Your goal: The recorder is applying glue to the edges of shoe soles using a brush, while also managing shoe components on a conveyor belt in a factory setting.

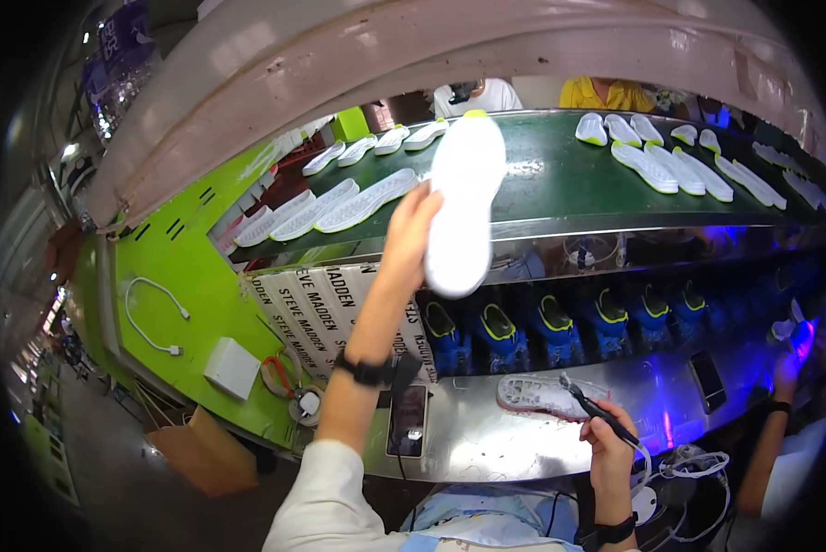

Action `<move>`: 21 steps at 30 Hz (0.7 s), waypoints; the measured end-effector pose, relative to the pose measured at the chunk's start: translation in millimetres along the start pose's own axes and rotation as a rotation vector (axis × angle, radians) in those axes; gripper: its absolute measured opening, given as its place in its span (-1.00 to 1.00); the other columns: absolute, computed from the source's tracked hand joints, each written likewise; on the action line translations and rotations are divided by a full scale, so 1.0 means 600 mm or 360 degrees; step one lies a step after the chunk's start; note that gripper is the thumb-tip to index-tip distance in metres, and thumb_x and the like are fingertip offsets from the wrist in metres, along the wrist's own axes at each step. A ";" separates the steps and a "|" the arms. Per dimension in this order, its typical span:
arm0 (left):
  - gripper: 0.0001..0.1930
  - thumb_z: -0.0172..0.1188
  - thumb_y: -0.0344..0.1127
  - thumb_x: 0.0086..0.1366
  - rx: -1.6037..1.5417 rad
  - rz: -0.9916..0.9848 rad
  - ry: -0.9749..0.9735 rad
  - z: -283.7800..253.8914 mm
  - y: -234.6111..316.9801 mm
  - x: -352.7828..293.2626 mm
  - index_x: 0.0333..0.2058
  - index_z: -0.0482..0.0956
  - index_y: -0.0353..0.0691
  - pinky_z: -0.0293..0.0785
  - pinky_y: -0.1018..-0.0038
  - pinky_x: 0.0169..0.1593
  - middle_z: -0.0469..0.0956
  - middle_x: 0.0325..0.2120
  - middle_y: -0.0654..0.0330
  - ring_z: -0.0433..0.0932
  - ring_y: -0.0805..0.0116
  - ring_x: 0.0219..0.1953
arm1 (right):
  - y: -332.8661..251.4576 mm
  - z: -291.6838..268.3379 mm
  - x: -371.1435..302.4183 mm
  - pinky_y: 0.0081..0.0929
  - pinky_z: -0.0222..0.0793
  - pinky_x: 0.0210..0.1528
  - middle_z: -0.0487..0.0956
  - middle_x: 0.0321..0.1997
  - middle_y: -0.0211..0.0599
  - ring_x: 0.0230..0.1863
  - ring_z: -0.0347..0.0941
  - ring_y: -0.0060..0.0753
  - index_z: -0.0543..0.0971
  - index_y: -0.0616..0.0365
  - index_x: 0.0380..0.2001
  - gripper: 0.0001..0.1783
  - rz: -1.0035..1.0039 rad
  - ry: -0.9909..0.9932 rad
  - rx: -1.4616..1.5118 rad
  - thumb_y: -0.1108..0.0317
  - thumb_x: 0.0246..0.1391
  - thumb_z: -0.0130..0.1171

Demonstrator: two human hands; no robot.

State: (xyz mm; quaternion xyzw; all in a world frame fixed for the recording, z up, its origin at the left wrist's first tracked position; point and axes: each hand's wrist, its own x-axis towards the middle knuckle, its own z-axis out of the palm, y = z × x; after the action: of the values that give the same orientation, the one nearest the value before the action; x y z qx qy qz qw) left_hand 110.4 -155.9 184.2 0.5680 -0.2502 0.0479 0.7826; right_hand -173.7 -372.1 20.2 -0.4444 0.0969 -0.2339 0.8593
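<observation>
White sole (466,216) raised, left hand (411,232) clamped on its left edge; right hand (610,455) below, gripping black tool (608,419).

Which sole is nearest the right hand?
The pale sole on the bench, by the black tool in the right hand; the left hand holds a white sole, others lie on the green surface.

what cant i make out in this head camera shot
In the head view:
held white sole: surface detail, washed out by glare
left hand: some fingers, behind that sole
bench sole: part of its top, behind the black tool
co-worker at right: most of body, cut off by rim
</observation>
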 end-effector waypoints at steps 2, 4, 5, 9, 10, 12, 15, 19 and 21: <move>-0.50 -0.09 -0.09 0.31 -0.0688 -0.0325 -0.0062 -0.031 -0.016 -0.132 0.06 0.32 -0.37 0.50 0.38 -0.10 0.52 -0.17 -0.01 0.55 0.28 -0.18 | 0.003 0.009 -0.002 -0.54 0.41 -0.34 0.57 -0.19 -0.05 -0.39 0.48 -0.42 0.49 0.40 -0.19 -0.70 0.0043 -0.0113 0.0019 0.62 -0.09 0.08; -0.36 -0.08 0.11 0.28 -0.1207 -0.0713 -0.0312 -0.039 -0.069 -0.252 0.11 0.27 -0.35 0.48 0.23 -0.04 0.48 -0.09 -0.08 0.53 0.06 -0.12 | 0.009 0.026 -0.007 -0.59 0.40 -0.28 0.58 -0.20 -0.10 -0.35 0.48 -0.47 0.53 0.39 -0.24 -0.70 0.0077 -0.0289 -0.0115 0.66 -0.15 0.08; -0.31 -0.13 0.20 0.27 -0.1423 -0.0852 -0.0190 -0.031 -0.106 -0.307 0.13 0.26 -0.31 0.48 0.13 -0.04 0.45 -0.05 -0.08 0.51 -0.02 -0.10 | 0.013 0.036 -0.011 -0.63 0.40 -0.24 0.59 -0.22 -0.16 -0.30 0.49 -0.51 0.56 0.34 -0.24 -0.72 0.0237 -0.0463 -0.0259 0.63 -0.12 0.13; -0.36 -0.23 0.17 0.32 -0.1799 -0.1586 0.0033 -0.004 -0.243 -0.452 0.16 0.23 -0.22 0.48 0.09 -0.04 0.41 0.00 -0.07 0.48 0.02 -0.04 | 0.037 0.076 0.000 -0.56 0.42 -0.14 0.59 -0.21 -0.23 -0.21 0.51 -0.43 0.58 0.28 -0.22 -0.75 0.0243 -0.0784 -0.0795 0.50 -0.05 0.21; -0.39 -0.24 0.15 0.34 -0.1894 -0.1562 -0.0280 -0.001 -0.266 -0.474 0.15 0.26 -0.20 0.48 0.09 -0.05 0.43 -0.01 -0.04 0.50 0.03 -0.06 | 0.044 0.082 0.005 -0.49 0.42 -0.10 0.59 -0.19 -0.14 -0.17 0.53 -0.34 0.57 0.30 -0.22 -0.75 -0.0397 -0.0572 -0.1163 0.52 -0.04 0.17; -0.44 -0.24 0.11 0.35 -0.1827 -0.1551 -0.0066 0.003 -0.297 -0.498 0.09 0.33 -0.22 0.49 0.19 -0.05 0.45 -0.03 0.00 0.53 0.07 -0.11 | 0.054 0.086 0.004 -0.44 0.41 -0.07 0.58 -0.18 -0.08 -0.16 0.54 -0.25 0.57 0.27 -0.24 -0.76 -0.0591 -0.0639 -0.1248 0.55 -0.06 0.15; -0.48 -0.27 0.06 0.36 -0.1745 -0.1510 0.0194 0.004 -0.306 -0.504 0.00 0.40 -0.24 0.49 0.31 -0.02 0.53 -0.14 0.04 0.54 0.09 -0.13 | 0.059 0.079 -0.010 -0.50 0.41 -0.09 0.59 -0.17 -0.13 -0.16 0.53 -0.38 0.57 0.29 -0.23 -0.77 -0.0786 -0.1241 -0.1230 0.53 -0.03 0.16; -0.41 -0.24 0.11 0.34 -0.2037 -0.1420 -0.0037 0.020 -0.296 -0.480 0.09 0.29 -0.27 0.54 0.21 -0.13 0.44 -0.06 -0.06 0.51 0.06 -0.10 | 0.052 0.073 -0.018 -0.57 0.41 -0.09 0.59 -0.16 -0.16 -0.19 0.54 -0.38 0.58 0.27 -0.23 -0.76 -0.0412 -0.0568 -0.1218 0.50 -0.04 0.19; -0.42 -0.23 0.11 0.33 -0.1972 -0.1326 -0.0042 0.033 -0.290 -0.463 0.13 0.26 -0.22 0.56 0.24 -0.18 0.43 -0.09 -0.02 0.52 0.05 -0.22 | 0.051 0.077 -0.028 -0.56 0.41 -0.11 0.59 -0.18 -0.18 -0.18 0.54 -0.39 0.58 0.25 -0.24 -0.75 -0.0482 -0.1104 -0.1368 0.50 -0.07 0.22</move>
State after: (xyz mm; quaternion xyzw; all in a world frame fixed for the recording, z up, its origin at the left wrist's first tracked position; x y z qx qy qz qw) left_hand -75.4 -176.5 -85.6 0.0713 -0.0049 -0.4092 0.9096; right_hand -161.6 -315.6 21.8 -0.8135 -0.1692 -0.1345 0.5399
